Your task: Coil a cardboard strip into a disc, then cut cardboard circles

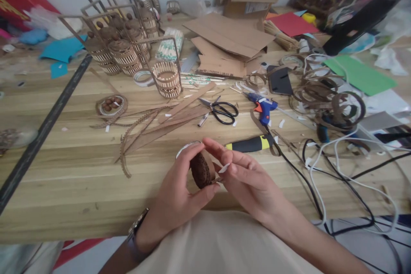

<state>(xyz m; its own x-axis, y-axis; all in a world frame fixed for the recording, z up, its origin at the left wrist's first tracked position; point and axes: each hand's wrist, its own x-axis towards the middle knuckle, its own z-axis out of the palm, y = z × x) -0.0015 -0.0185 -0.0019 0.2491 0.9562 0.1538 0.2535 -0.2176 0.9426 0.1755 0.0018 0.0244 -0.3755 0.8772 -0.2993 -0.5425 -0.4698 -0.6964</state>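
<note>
Low in the middle of the frame, we grasp a round brown coil [201, 171] in our left hand [180, 186]; our right hand [253, 177] pinches a white scrap [224, 168] just beside it. Above lie 1 pair of scissors [212, 105] and, right of center, 1 blue glue gun [265, 110].

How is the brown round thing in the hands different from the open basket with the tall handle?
The left hand holds the brown round thing, but the open basket stands on the table. The basket has pale sticks around it; the brown round thing shows none. The basket has a tall handle; no handle shows on the brown thing. Both look round.
</note>
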